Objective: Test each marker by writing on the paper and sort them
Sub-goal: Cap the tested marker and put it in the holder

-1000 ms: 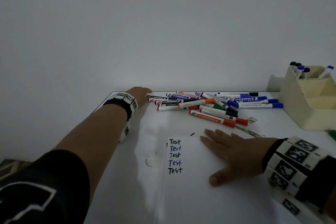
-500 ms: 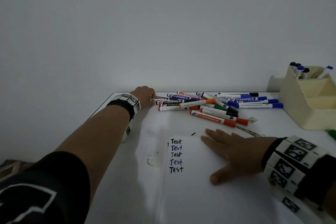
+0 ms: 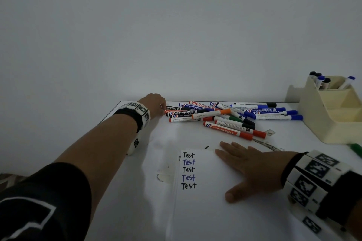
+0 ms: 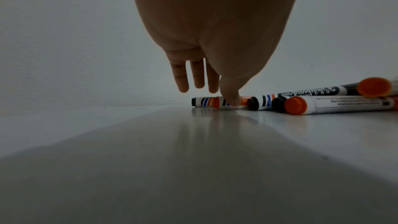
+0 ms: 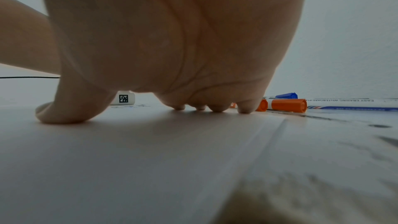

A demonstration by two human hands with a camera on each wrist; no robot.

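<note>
A pile of whiteboard markers [image 3: 225,117] lies at the back of the white table. My left hand [image 3: 154,103] reaches its left end. In the left wrist view the thumb [image 4: 231,94] presses on a white marker with an orange end [image 4: 216,103]; three fingers hang straight above, and the index finger is hidden behind the thumb. My right hand [image 3: 248,164] lies flat, fingers spread, on the paper [image 3: 205,211], which bears several lines of "Test" [image 3: 188,170] in black and blue. In the right wrist view its fingertips [image 5: 217,108] press the sheet.
A cream desk organizer [image 3: 337,111] at the back right holds several markers in its tallest compartment. A green marker [image 3: 355,149] lies at the right edge. A white tagged block [image 3: 135,145] sits under my left forearm. Ink smears mark the table near the pile.
My left hand has slid right along the back edge and curled down onto the left end of the pile. The right hand has stayed flat on the paper.
</note>
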